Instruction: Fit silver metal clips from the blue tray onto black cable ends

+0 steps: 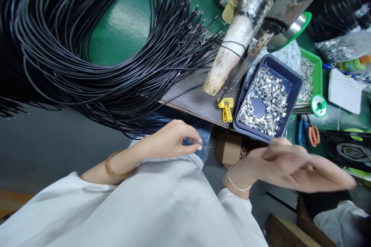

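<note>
My left hand (166,139) is closed in a pinch over my lap, thumb against fingertip. A small thin metal piece (206,148) pokes out from between them; its exact kind is too small to tell. My right hand (292,164), smeared by motion, is just in front of a dark blue tray (239,122). Its fingers are partly curled and one stretches to the right; whether they hold anything does not show. Many small silvery metal shells (268,92) lie loose in that tray. Beyond my left hand, a thick bundle of black cables (116,75) curves across the bench.
On a dark board (191,94) lies a yellow clip-like tool (226,109), under a white-wrapped tube (232,52). A green tray (317,73), solder spool (318,105), blue-handled and orange-handled pliers (308,131) and a black fan (348,148) are at right. Another person's sleeve (342,220) shows lower right.
</note>
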The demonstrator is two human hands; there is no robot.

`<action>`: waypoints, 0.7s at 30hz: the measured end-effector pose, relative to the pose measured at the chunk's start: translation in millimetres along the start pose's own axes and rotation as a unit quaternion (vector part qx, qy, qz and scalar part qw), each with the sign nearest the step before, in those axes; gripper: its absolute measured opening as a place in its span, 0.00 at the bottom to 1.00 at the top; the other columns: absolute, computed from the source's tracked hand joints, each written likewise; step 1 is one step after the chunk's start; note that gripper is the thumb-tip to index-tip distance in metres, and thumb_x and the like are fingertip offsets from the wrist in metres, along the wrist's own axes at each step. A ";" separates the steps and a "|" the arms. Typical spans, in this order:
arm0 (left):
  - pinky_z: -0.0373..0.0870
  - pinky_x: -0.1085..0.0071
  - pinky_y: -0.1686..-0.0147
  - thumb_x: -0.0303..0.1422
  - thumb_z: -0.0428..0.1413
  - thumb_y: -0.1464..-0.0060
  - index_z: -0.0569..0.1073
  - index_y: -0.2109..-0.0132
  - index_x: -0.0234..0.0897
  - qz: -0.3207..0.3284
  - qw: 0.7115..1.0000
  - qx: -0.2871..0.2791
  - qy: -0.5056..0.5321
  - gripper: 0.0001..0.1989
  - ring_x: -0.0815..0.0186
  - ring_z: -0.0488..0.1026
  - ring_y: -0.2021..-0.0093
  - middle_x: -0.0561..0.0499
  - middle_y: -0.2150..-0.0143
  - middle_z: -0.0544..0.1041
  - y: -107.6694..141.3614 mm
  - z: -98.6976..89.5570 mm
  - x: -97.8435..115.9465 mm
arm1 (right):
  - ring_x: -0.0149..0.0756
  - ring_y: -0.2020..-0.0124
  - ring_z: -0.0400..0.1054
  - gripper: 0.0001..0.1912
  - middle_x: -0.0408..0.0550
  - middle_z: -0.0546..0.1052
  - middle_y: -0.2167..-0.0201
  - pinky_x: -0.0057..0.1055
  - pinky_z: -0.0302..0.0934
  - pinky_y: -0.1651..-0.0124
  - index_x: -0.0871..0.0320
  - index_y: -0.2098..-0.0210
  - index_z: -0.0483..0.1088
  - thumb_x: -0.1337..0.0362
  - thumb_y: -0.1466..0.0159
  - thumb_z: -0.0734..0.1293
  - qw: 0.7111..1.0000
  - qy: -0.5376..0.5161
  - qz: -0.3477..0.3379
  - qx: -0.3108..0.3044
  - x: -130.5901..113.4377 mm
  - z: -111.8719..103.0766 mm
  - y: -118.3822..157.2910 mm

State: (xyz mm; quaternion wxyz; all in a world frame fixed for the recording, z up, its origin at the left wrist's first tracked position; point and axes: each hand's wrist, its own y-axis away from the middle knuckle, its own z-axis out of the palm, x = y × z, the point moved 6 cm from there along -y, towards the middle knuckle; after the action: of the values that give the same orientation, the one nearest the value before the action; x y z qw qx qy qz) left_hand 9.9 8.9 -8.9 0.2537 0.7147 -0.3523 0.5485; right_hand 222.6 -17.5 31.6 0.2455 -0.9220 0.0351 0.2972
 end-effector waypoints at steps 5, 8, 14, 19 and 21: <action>0.71 0.73 0.68 0.30 0.59 0.39 0.81 0.58 0.33 0.058 0.942 0.274 -0.183 0.07 0.69 0.75 0.70 0.48 0.64 0.83 10.6 -44.6 3.7 | 0.36 0.66 0.75 0.15 0.44 0.78 0.67 0.36 0.71 0.61 0.56 0.63 0.71 0.50 0.35 0.67 0.996 0.073 0.056 0.016 14.4 -18.1 -11.2; 0.72 0.66 0.59 0.30 0.58 0.38 0.81 0.53 0.34 0.030 0.876 0.334 -0.346 0.10 0.59 0.78 0.58 0.43 0.56 0.82 -1.5 -64.4 2.5 | 0.34 0.71 0.71 0.12 0.42 0.75 0.72 0.35 0.68 0.63 0.56 0.64 0.70 0.53 0.36 0.66 0.986 0.132 0.087 0.052 29.4 -29.3 -19.4; 0.66 0.66 0.63 0.24 0.54 0.43 0.79 0.62 0.32 -0.033 0.863 0.326 -0.384 0.07 0.59 0.77 0.64 0.45 0.65 0.80 -26.6 -79.0 -5.5 | 0.36 0.69 0.67 0.04 0.44 0.73 0.72 0.40 0.64 0.55 0.54 0.71 0.66 0.62 0.41 0.66 0.968 0.234 0.086 0.027 58.6 -22.9 -54.8; 0.58 0.74 0.71 0.26 0.59 0.48 0.79 0.66 0.33 0.012 0.975 0.171 -0.140 0.04 0.72 0.64 0.77 0.57 0.78 0.70 -11.2 -56.5 9.4 | 0.38 0.68 0.65 0.05 0.45 0.72 0.70 0.41 0.63 0.56 0.53 0.73 0.65 0.62 0.42 0.66 0.966 0.248 0.063 -0.028 60.9 -14.6 -61.4; 0.58 0.76 0.73 0.27 0.59 0.45 0.81 0.62 0.32 0.030 0.999 -0.006 -0.019 0.06 0.75 0.61 0.78 0.59 0.79 0.67 -3.7 -26.7 15.0 | 0.39 0.68 0.65 0.06 0.46 0.72 0.71 0.41 0.63 0.56 0.53 0.74 0.64 0.62 0.43 0.66 0.964 0.259 0.061 -0.012 61.0 -17.5 -59.9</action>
State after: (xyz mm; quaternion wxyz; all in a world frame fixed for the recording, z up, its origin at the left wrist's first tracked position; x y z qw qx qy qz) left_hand -1.1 27.8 12.9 0.2351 0.7124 -0.3817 0.5399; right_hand 294.6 31.7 35.3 0.1979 -0.9667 0.1498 0.0626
